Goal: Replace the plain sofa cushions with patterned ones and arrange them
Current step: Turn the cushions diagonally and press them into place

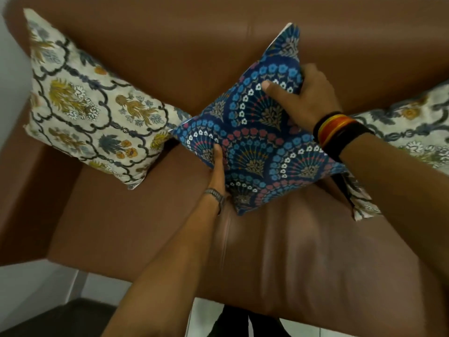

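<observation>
A blue patterned cushion [255,132] with fan and flower motifs stands on one corner in the middle of the brown leather sofa [170,57], leaning toward the backrest. My left hand [218,171] grips its lower left edge, with most fingers hidden behind the fabric. My right hand [301,98] clasps the upper right edge, thumb on the front face. A cream floral cushion [92,103] leans in the sofa's left corner. A second cream floral cushion [408,132] sits at the right, partly hidden by my right forearm.
The sofa seat [291,251] spreads out in front of the cushions. The left armrest [21,190] borders the seat. Pale floor [36,283] and a dark mat [60,319] show below the sofa's front edge.
</observation>
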A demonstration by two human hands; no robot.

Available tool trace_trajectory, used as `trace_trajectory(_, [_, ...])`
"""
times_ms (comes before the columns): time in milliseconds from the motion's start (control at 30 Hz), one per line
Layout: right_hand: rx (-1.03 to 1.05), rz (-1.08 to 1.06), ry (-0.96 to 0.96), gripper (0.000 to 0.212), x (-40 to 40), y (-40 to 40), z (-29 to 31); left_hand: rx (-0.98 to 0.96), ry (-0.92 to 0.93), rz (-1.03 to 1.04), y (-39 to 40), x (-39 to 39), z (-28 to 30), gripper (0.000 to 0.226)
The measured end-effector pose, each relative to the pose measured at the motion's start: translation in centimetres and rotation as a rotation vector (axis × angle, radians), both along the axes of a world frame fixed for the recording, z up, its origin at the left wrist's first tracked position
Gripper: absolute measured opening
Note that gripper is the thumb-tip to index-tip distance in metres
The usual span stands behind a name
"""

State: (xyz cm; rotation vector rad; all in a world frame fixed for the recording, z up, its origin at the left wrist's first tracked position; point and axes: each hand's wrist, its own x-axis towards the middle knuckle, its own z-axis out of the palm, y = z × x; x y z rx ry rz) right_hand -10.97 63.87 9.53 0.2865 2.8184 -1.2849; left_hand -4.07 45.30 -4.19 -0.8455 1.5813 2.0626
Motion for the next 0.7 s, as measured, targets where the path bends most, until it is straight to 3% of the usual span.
trace_trajectory(133, [0.004, -0.018, -0.001, 0.107, 1.0, -1.3, -0.6, 0.023, 0.006, 0.053, -0.2, 1.6, -1.2, 0.074])
trace_trajectory(267, [0.035, 0.029, -0.026, 0.103, 2.6, -3.7, -1.2, 0.077, -0.011, 0.099, -1.8, 2.8, -2.4, 0.069])
trace_trajectory(467, [0.214, 0.103, 0.036, 0.096, 2.2, -7.4, 0.4, 0.196, -0.011, 0.123, -3.0, 3.4, -2.8, 0.091])
trace_trajectory(533, [0.264, 0.089, 0.063, 0.099, 1.4, -7.3, 1.3, 0.213, -0.004, 0.13, -2.4, 2.4, -2.3, 0.092])
trace_trajectory(700, [0.325, 0.006, 0.114, 0.099, -1.7, -4.9, 2.6, 0.27, -0.035, 0.046, -0.4, -1.6, 0.0, 0.117])
